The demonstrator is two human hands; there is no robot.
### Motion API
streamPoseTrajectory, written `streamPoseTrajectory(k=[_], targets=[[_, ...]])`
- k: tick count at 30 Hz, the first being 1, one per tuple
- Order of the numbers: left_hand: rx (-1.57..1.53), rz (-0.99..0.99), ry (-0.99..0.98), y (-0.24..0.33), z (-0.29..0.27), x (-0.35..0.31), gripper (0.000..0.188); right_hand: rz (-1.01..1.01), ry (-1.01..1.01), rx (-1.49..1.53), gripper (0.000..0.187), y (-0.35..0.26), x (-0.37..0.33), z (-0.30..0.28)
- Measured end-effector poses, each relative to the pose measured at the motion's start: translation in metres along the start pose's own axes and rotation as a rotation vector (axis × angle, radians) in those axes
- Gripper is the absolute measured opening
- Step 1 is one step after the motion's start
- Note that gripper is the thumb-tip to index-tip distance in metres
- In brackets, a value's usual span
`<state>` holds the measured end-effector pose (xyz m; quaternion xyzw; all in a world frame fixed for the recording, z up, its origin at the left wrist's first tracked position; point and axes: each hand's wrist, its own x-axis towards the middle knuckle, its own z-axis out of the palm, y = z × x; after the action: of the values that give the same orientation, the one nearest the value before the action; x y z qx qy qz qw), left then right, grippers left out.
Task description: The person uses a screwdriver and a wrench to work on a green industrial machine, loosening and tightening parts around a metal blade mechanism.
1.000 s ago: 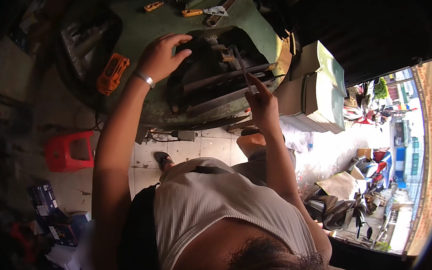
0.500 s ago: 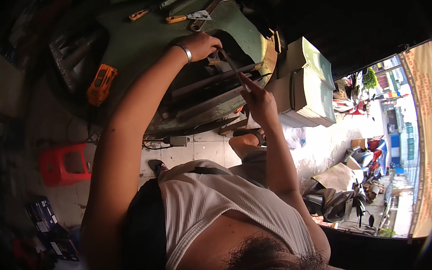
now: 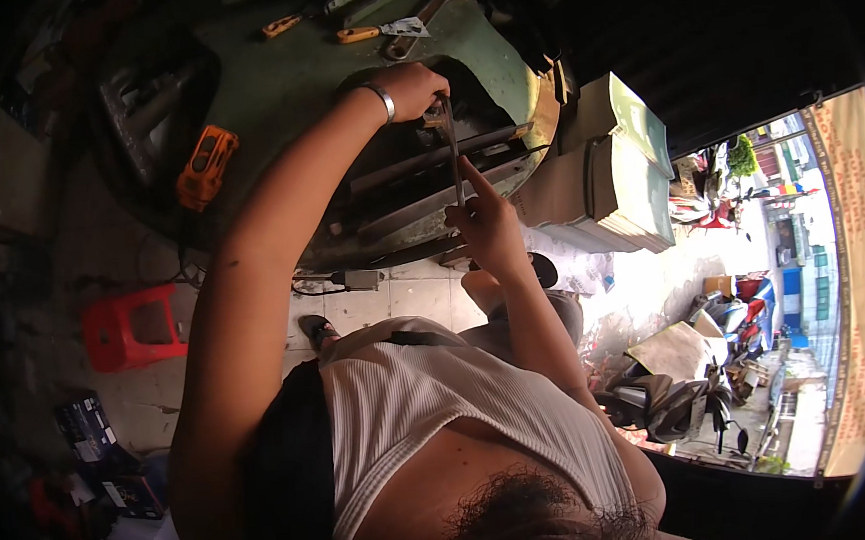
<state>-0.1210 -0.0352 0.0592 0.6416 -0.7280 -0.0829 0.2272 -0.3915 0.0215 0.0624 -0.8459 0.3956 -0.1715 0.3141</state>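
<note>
A thin, narrow flat strip (image 3: pixel 457 158), which looks like metal, stretches between my two hands over the dark opening of a green machine (image 3: pixel 278 70). Its far end is pinched in the fingers of my left hand (image 3: pixel 412 92), which wears a metal band at the wrist. My right hand (image 3: pixel 491 228) grips the near end, index finger extended along the strip. Below the strip, dark metal bars (image 3: pixel 426 170) lie across the opening. An orange-handled scraper (image 3: pixel 376 33) and a large wrench (image 3: pixel 421 28) rest on the machine top beyond my left hand.
Tall stacks of paper (image 3: pixel 627 186) stand right of the machine. An orange slotted piece (image 3: pixel 208 166) sits at its left side. A red plastic stool (image 3: pixel 131 329) is on the tiled floor at left, with boxes (image 3: pixel 88 430) nearer. Parked motorbikes (image 3: pixel 677 393) stand outside at right.
My right hand has shifted left and slightly nearer to me. The strip, slanted before, now runs almost straight toward me. My left hand has barely moved.
</note>
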Motion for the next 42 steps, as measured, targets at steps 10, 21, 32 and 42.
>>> streamPoseTrajectory(k=[10,21,32,42], targets=[[-0.025,0.003,0.053,-0.012,0.023,0.012,0.024,0.016,0.295,-0.167,0.03,0.054,0.027,-0.053],[0.083,0.029,0.021,-0.008,0.016,0.007,0.025,-0.002,0.326,-0.156,0.022,0.062,0.03,-0.049],[0.104,0.444,-0.04,0.051,0.038,0.041,0.039,0.0,0.637,-0.462,0.036,0.058,0.071,-0.038],[0.219,0.36,-0.112,0.064,0.032,0.039,0.046,-0.053,0.628,-0.546,0.035,0.066,0.069,-0.041]])
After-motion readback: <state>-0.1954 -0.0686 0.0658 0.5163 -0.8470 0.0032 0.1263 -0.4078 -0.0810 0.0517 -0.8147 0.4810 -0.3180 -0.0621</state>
